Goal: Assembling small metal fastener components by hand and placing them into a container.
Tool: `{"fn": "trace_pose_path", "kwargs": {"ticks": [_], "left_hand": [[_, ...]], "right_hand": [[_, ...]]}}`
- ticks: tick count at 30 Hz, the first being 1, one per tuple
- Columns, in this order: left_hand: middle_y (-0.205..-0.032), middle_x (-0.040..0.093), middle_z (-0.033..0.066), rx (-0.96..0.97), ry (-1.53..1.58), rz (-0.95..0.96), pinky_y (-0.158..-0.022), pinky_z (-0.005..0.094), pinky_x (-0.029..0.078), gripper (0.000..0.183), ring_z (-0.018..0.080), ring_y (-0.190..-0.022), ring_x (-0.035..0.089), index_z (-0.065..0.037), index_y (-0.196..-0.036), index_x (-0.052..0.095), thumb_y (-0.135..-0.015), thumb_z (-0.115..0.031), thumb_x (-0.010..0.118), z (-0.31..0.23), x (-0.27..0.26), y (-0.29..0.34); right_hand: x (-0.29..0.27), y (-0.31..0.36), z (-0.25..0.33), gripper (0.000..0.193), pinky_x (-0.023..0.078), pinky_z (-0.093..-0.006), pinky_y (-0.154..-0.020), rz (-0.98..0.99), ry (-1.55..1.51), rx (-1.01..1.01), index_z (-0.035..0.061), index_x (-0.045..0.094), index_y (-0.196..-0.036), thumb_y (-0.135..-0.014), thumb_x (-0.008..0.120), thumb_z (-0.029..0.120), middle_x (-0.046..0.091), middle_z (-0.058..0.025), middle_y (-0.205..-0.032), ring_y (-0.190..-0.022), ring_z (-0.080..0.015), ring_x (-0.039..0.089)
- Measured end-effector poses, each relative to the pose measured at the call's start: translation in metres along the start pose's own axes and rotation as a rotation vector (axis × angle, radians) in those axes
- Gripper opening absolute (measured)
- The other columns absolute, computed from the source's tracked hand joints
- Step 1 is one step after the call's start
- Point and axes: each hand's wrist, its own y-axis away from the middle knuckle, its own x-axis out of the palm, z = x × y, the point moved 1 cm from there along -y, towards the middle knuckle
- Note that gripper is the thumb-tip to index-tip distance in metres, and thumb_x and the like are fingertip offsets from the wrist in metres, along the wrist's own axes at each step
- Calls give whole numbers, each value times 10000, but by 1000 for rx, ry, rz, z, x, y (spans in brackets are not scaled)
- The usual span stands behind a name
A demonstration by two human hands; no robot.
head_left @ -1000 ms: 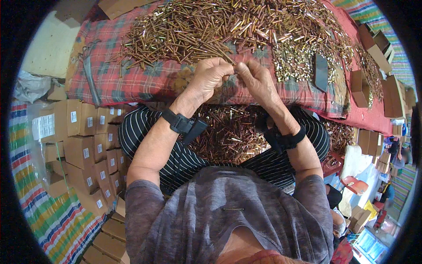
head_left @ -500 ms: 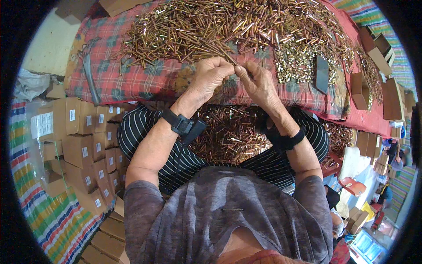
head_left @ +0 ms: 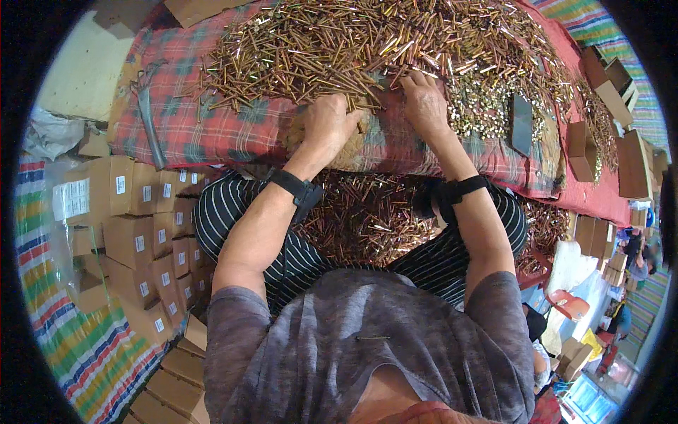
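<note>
My left hand (head_left: pixel 328 126) is closed at the near edge of a heap of slim brass-coloured metal rods (head_left: pixel 304 53). By its thumb tip shows a short brass-coloured rod (head_left: pixel 361 126), which it seems to hold. To the right, my right hand (head_left: pixel 425 104) reaches to the heap's edge with bent fingers. Its fingertips are partly hidden, so what they pinch cannot be seen. Just beside that hand lies a pile of small shiny nut-like pieces (head_left: pixel 480 106). Both hands are apart, over a red plaid cloth (head_left: pixel 233 131).
A dark phone (head_left: pixel 520 124) lies on the small pieces. Further left rests a grey metal tool (head_left: pixel 148 124). More rods (head_left: pixel 367 219) lie between my knees. Stacked cardboard boxes (head_left: pixel 131 240) stand at left; open boxes (head_left: pixel 581 152) stand at right.
My hands were together, fingertips meeting on a rod; now they are apart. The left has moved slightly down, the right up and to the right, toward the heap.
</note>
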Motion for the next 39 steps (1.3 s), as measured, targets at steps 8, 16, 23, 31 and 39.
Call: {"fn": "trace_pose_path", "kwargs": {"ticks": [8, 16, 23, 31, 39], "left_hand": [[-761, 634, 175, -214, 256, 141, -641, 403, 463, 276, 327, -748, 616, -23, -813, 646, -730, -287, 658, -9, -16, -2], [-686, 489, -62, -142, 1043, 252, -498, 193, 339, 245, 36, -561, 406, -1, -1019, 629, -854, -153, 531, -16, -21, 4], [-743, 575, -19, -73, 1003, 301, -548, 193, 357, 235, 43, -625, 466, -16, -997, 651, -829, -137, 542, -31, -29, 9], [-701, 539, -40, -74, 987, 402, -472, 156, 314, 230, 9, -546, 410, -2, -1002, 611, -822, -130, 547, -31, -14, 5], [-680, 468, -52, -264, 1334, 530, -442, 142, 289, 163, 5, -524, 370, -31, -924, 586, -853, -176, 574, -40, -7, 9]], "right_hand": [[-20, 1, 14, 190, 464, -411, -693, 85, 109, 66, 85, 552, -882, -695, 586, 89, 551, -104, -846, -808, -294, 566], [-65, 13, 47, 166, 478, -406, -607, 91, -155, 146, 86, 527, -883, -738, 601, 119, 548, -96, -842, -763, -316, 591], [-73, 25, 46, 230, 480, -403, -624, 104, -233, 131, 104, 559, -989, -760, 582, 103, 548, -104, -870, -773, -317, 586], [-64, 39, 46, 217, 476, -427, -626, 85, -387, 78, 57, 529, -942, -731, 579, 45, 533, -136, -847, -761, -358, 564], [-65, 37, 12, 173, 474, -375, -670, 101, -378, 360, 24, 603, -918, -817, 571, 161, 606, -169, -873, -770, -320, 595]]}}
